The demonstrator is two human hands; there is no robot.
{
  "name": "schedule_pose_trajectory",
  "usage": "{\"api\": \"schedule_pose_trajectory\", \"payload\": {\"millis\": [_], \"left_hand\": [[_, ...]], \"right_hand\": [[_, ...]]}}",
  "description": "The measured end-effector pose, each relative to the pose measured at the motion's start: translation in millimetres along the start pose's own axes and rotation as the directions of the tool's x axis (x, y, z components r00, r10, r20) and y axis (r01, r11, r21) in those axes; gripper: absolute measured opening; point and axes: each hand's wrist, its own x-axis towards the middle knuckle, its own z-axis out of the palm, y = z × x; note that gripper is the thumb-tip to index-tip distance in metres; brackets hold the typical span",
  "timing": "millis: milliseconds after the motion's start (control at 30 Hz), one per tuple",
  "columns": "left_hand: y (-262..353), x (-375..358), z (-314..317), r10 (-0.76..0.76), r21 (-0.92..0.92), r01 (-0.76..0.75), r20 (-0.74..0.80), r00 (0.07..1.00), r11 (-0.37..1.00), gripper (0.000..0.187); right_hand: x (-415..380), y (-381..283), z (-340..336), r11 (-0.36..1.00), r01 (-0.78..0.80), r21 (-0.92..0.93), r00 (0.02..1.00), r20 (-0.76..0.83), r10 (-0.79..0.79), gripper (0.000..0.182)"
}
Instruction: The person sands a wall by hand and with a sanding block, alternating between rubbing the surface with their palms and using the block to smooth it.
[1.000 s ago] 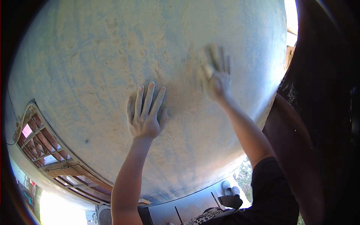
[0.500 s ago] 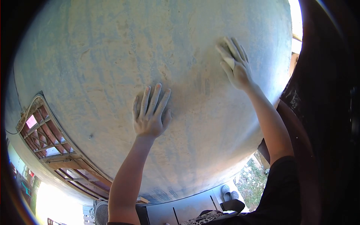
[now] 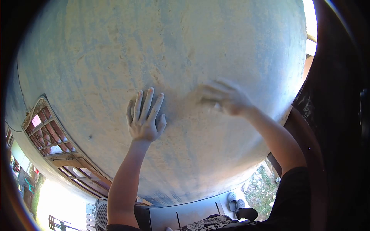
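Item: wall (image 3: pixel 185 154). Matt, plaster-like face, mottled grey-blue and buff, with shallow pits, smears and vertical streaks; outline bowed in this wide view. Fills most of the middle, in front of both hands. Small dark fitting (image 3: pixel 90 137) on its lower left area.

Item: left hand (image 3: pixel 144 117). Laid flat on the wall, back outward, fingers long and spread, thumb apart; skin coated in pale dust. Grips nothing.

Item: right hand (image 3: pixel 227 97). To the right of the left hand, well apart from it, at the wall; fingers pointing left, outline blurred. Closed about a pale piece (image 3: pixel 217 105), of which a small whitish edge shows by the thumb; material and full shape cannot be told.

Item: window frame (image 3: pixel 61 156). Brown, wood-like, with crossed bars in a grid; lower left, edges bent by the view. Thin dark cable (image 3: pixel 18 73) running down the wall near it.

Item: round mesh cover (image 3: pixel 101 215). Grey, finely perforated, bottom left.

Item: clogs (image 3: pixel 232 201). Grey pair, rounded toes, on a pale floor (image 3: pixel 163 217) with straight dark lines.

Item: ground (image 3: pixel 260 188). Stones and green growth, lower right.

Item: clothing. Plain black sleeve (image 3: pixel 291 196); black-and-white patterned cloth (image 3: pixel 208 224), its print too small to read.
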Motion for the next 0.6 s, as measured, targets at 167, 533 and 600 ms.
{"api": "schedule_pose_trajectory", "payload": {"millis": [167,533,600], "left_hand": [[0.7,0.3,-1.1,0.018,0.008,-0.018,0.020,1.000,1.000,0.066],[-1.2,-1.5,-4.7,0.003,-0.043,-0.002,0.010,1.000,0.999,0.068],[-1.0,-4.5,-3.4,0.002,-0.054,-0.001,0.017,1.000,0.999,0.068]], "right_hand": [[18.9,75.1,-37.6,0.883,-0.467,-0.036,0.838,-0.336,0.430,0.052],[17.5,-28.0,0.9,0.956,0.228,-0.186,0.971,-0.026,-0.237,0.054],[11.3,-7.1,-1.5,0.939,0.261,-0.224,0.962,-0.021,-0.272,0.052]]}}
